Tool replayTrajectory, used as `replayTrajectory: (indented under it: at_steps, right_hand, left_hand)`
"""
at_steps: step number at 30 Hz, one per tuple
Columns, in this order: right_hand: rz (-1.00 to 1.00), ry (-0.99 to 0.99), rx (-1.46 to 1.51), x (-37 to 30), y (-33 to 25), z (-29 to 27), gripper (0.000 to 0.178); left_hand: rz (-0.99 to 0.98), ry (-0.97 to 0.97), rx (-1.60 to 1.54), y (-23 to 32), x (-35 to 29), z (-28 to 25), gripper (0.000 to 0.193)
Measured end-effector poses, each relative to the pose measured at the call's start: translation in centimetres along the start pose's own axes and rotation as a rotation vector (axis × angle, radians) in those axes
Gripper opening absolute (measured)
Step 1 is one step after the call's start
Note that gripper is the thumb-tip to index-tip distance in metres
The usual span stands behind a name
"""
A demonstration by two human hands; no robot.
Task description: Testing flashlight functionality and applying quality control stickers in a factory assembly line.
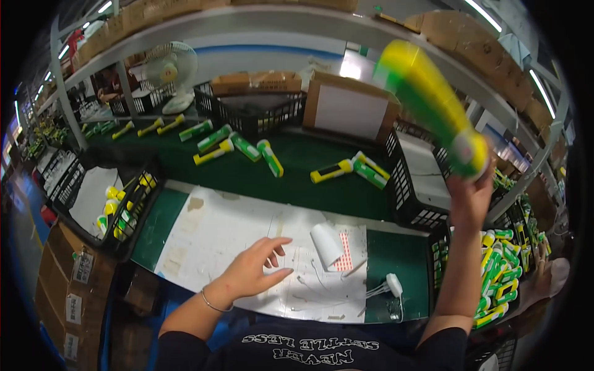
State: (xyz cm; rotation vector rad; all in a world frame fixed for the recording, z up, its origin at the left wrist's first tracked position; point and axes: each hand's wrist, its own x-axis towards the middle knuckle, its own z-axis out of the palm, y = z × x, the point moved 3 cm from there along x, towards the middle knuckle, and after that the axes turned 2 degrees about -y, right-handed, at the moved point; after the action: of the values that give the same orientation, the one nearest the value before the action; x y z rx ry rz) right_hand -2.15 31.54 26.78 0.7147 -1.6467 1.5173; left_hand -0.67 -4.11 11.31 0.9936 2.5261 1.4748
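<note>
High at the right, my right hand is closed around the lower end of a green-and-yellow flashlight-shaped device. Motion blurs the device, and its far end tilts up and to the left. My left hand hovers over the white work sheet, fingers apart and holding nothing. To the right of that hand lie a curled white paper roll and a red-and-white dotted sheet. Thin white cables run across the sheet to a white plug adapter.
Several similar devices lie on the dark green belt beyond the sheet. Black crates stand at the left and right. A heap of devices fills a bin by my right arm. A shelf beam crosses overhead.
</note>
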Motion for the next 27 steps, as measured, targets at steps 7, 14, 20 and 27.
replayTrajectory:
  at_steps: [7, 14, 20, 27]
  right_hand:
    - [-0.086, -0.233, -0.037, 27.5, -5.8, 6.2, 0.071]
    - [-0.236, -0.284, -1.104, 29.5, -4.2, 17.8, 0.06]
    - [-0.124, -0.356, -1.4, 32.4, -0.8, 19.9, 0.043]
    - [-0.377, -0.849, -0.743, 30.6, -3.7, 22.7, 0.047]
  left_hand:
    - [0.031, -0.074, -0.05, 0.7, 0.9, 0.1, 0.043]
    - [0.002, 0.05, -0.073, -0.9, -0.9, -1.2, 0.041]
    - [-0.075, 0.068, -0.108, -2.4, -0.5, -2.3, 0.04]
    - [-0.034, 0.035, -0.121, -3.5, 1.6, -2.0, 0.039]
